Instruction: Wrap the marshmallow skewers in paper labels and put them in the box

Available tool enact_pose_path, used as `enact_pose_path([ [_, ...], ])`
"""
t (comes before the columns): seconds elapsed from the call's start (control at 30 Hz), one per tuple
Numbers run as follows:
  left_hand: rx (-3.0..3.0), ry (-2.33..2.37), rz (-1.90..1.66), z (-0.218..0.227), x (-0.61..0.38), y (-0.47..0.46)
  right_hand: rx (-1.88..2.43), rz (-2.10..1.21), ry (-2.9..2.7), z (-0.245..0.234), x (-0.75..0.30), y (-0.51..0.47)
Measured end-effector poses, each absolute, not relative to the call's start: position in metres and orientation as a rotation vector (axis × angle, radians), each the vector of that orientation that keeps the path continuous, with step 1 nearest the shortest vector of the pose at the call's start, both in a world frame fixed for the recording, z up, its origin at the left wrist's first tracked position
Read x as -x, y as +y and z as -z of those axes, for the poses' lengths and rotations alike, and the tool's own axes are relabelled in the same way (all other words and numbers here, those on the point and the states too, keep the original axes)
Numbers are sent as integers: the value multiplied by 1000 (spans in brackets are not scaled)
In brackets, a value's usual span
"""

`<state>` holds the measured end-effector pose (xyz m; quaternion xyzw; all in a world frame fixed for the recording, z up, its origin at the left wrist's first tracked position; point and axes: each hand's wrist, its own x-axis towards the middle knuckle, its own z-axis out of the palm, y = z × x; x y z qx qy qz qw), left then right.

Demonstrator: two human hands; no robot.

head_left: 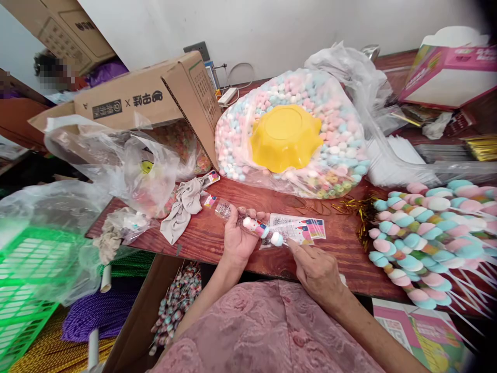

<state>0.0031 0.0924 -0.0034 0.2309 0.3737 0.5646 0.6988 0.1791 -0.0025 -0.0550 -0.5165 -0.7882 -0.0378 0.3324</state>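
My left hand [239,239] is turned palm up over the table edge, fingers curled around a clear printed plastic sleeve [258,227]. A short marshmallow skewer [276,239] lies slanted at the sleeve, white and pale blue pieces showing; how much of it is inside I cannot tell. My right hand [316,267] pinches the skewer's thin stick between thumb and index finger. Beyond the hands, several flat printed sleeves [316,228] lie fanned on the red-brown table [202,243].
Behind stands a big clear bag of pastel marshmallows [334,114], a yellow scalloped bowl [287,132] upside down on it. A cardboard box [155,98] and a grey cloth [182,207] are left. Finished-looking marshmallow skewers [423,243] pile up right. Below left is a green basket [27,290].
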Motion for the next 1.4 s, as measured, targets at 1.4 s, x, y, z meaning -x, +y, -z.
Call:
enact_pose_path([
  [1.4, -405, 558, -1161, 1, -28, 102, 1512, -1043, -1612, 22, -157, 14],
])
